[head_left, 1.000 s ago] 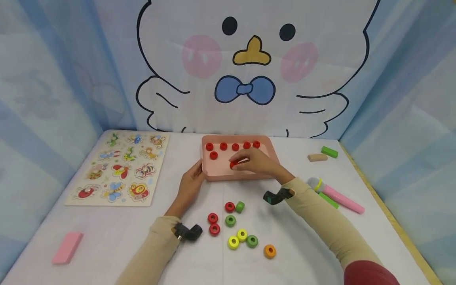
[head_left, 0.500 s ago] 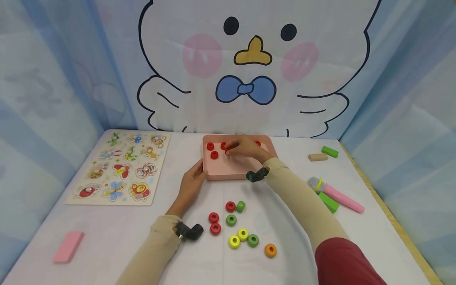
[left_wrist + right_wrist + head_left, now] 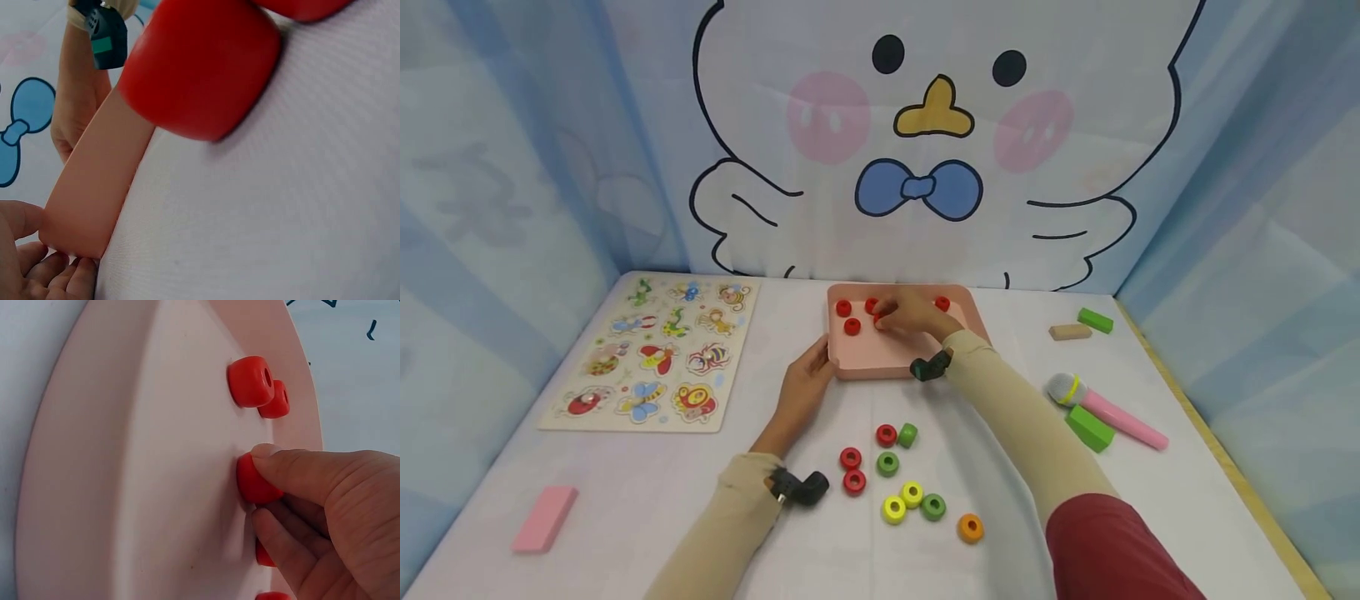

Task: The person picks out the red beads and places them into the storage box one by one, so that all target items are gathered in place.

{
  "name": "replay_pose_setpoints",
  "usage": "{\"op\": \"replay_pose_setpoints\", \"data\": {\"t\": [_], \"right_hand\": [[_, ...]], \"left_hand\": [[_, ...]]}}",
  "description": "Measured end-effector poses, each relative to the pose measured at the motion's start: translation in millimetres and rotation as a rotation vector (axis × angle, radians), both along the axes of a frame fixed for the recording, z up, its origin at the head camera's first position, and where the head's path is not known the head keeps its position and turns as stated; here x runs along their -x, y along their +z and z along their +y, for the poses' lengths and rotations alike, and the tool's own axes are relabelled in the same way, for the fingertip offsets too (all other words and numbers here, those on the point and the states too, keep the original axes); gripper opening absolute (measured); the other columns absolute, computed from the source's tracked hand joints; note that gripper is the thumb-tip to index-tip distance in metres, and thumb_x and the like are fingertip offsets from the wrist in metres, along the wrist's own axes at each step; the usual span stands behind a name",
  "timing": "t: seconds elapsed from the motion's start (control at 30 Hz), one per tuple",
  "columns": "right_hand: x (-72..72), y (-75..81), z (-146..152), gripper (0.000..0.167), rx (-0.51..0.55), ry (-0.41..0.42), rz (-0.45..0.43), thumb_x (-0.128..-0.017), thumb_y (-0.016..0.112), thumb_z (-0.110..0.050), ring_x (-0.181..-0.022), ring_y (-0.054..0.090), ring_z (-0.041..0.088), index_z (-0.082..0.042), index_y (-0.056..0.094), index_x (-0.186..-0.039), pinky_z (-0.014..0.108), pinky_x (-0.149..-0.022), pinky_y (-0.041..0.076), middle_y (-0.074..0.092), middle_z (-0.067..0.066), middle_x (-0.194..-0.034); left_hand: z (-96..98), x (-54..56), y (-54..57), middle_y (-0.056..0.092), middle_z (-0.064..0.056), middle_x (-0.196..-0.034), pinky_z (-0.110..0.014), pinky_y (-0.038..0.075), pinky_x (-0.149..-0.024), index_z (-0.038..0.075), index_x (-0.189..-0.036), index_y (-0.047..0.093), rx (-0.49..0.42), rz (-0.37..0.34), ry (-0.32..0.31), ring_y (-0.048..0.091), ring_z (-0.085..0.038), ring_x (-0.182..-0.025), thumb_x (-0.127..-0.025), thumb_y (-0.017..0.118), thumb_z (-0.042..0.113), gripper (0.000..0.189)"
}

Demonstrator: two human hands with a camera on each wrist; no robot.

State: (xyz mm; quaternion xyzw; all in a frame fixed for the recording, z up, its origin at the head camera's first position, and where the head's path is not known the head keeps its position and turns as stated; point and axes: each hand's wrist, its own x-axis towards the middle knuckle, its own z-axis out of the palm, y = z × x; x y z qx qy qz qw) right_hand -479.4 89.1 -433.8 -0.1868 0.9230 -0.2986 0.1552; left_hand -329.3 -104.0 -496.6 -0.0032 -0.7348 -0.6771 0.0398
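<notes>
A pink tray (image 3: pixel 868 360) holds several red beads, a back row and one bead (image 3: pixel 852 326) in front at the left. My right hand (image 3: pixel 913 313) is over the tray, pinching a red bead (image 3: pixel 255 481) between thumb and fingers, low at the tray floor. Part of the back row is hidden behind this hand. My left hand (image 3: pixel 802 387) grips the tray's near left corner, thumb at the rim and fingers against the side wall (image 3: pixel 94 194) in the left wrist view.
Loose red beads (image 3: pixel 853 482), green beads (image 3: pixel 933 507), yellow beads (image 3: pixel 893 509) and an orange bead (image 3: pixel 971 528) lie before the tray. An insect puzzle board (image 3: pixel 655 358) and pink block (image 3: pixel 545 519) are left; a toy microphone (image 3: pixel 1120 417), green blocks (image 3: pixel 1089 428) and tan block (image 3: pixel 1070 332) are right.
My right hand has carried the red bead leftward and back in the tray, to beside the front-left bead. My left hand has stayed at the tray's corner.
</notes>
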Motion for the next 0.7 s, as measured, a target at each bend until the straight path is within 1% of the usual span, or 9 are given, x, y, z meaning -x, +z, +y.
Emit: {"op": "replay_pose_setpoints", "data": {"t": [0.2, 0.33, 0.43, 0.57, 0.63, 0.7], "right_hand": [[0.2, 1.8, -1, 0.025, -0.003, 0.01, -0.001, -0.09, 0.072, -0.015, -0.105, 0.053, 0.023, -0.011, 0.072, -0.115, 0.029, -0.091, 0.052, 0.065, 0.003, -0.109], [-1.5, 3.4, 1, 0.024, -0.014, 0.017, -0.002, -0.091, 0.072, -0.015, -0.103, 0.054, 0.023, -0.011, 0.071, -0.115, 0.028, -0.09, 0.053, 0.064, 0.004, -0.108], [-3.4, 5.3, 3, 0.029, -0.019, 0.017, -0.009, -0.091, 0.071, -0.017, -0.105, 0.053, 0.023, -0.012, 0.07, -0.119, 0.03, -0.092, 0.052, 0.064, 0.003, -0.112], [-8.4, 9.2, 5, 0.036, -0.009, -0.017, -0.019, -0.092, 0.07, -0.024, -0.112, 0.049, 0.022, -0.015, 0.067, -0.127, 0.036, -0.098, 0.049, 0.061, 0.002, -0.122], [-12.5, 11.7, 7, 0.038, 0.002, -0.035, -0.012, -0.093, 0.069, -0.028, -0.113, 0.049, 0.022, -0.016, 0.066, -0.129, 0.039, -0.099, 0.049, 0.06, 0.001, -0.123], [-18.2, 14.6, 8, 0.038, 0.02, -0.038, 0.003, -0.093, 0.068, -0.029, -0.113, 0.049, 0.021, -0.017, 0.066, -0.13, 0.038, -0.099, 0.049, 0.06, 0.0, -0.123]], "left_hand": [[0.3, 0.2, 0.9, 0.04, -0.008, -0.152, -0.029, 0.038, -0.109, 0.007, -0.152, 0.036, 0.01, -0.011, 0.012, 0.039, -0.017, -0.138, -0.101, 0.055, 0.016, 0.055], [1.8, 0.4, 0.6, 0.04, -0.009, -0.152, -0.029, 0.038, -0.109, 0.006, -0.152, 0.036, 0.013, 0.005, 0.01, 0.039, -0.018, -0.138, -0.101, 0.055, 0.015, 0.055], [3.0, 0.7, 0.6, 0.039, -0.01, -0.152, -0.03, 0.037, -0.109, 0.005, -0.152, 0.035, 0.021, 0.016, 0.006, 0.038, -0.019, -0.138, -0.101, 0.055, 0.014, 0.056], [3.1, 1.2, 0.5, 0.039, -0.007, -0.153, -0.029, 0.037, -0.109, 0.008, -0.153, 0.035, 0.051, 0.006, 0.012, 0.038, -0.017, -0.138, -0.101, 0.054, 0.017, 0.056], [2.0, 1.0, 0.4, 0.038, -0.007, -0.153, -0.029, 0.037, -0.109, 0.008, -0.153, 0.035, 0.056, 0.005, 0.01, 0.037, -0.017, -0.139, -0.101, 0.054, 0.017, 0.056], [0.6, 0.7, 0.3, 0.038, -0.006, -0.154, -0.028, 0.037, -0.109, 0.009, -0.153, 0.035, 0.058, -0.001, 0.01, 0.037, -0.016, -0.139, -0.101, 0.054, 0.018, 0.056]]}}
